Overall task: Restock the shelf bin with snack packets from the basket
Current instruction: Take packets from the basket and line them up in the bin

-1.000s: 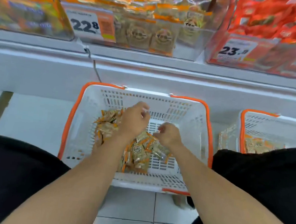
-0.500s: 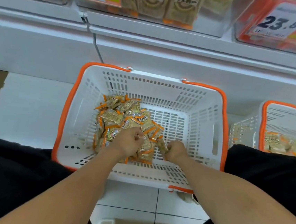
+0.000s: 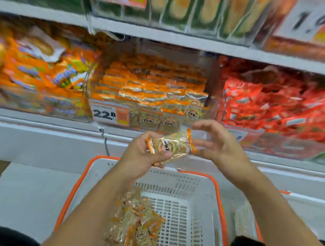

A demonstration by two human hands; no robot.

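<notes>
My left hand (image 3: 142,152) grips a small bunch of tan snack packets (image 3: 172,146) with orange ends, held up in front of the shelf edge. My right hand (image 3: 218,144) is beside them, fingers spread and relaxed, fingertips touching the packets' right end. Below, the white basket (image 3: 197,180) with an orange rim holds a pile of the same packets (image 3: 138,225) on its left side. The clear shelf bin (image 3: 146,93) straight ahead holds rows of matching packets behind a 22.8 price tag (image 3: 109,114).
A bin of orange bags (image 3: 37,71) sits to the left and a bin of red packets (image 3: 282,108) to the right. An upper shelf (image 3: 166,35) overhangs the bins. A second basket's rim (image 3: 286,192) shows at the right. My dark knees flank the basket.
Both hands have risen out of the basket to shelf height, the left one carrying packets. The view has tilted up from the basket to the shelf bins.
</notes>
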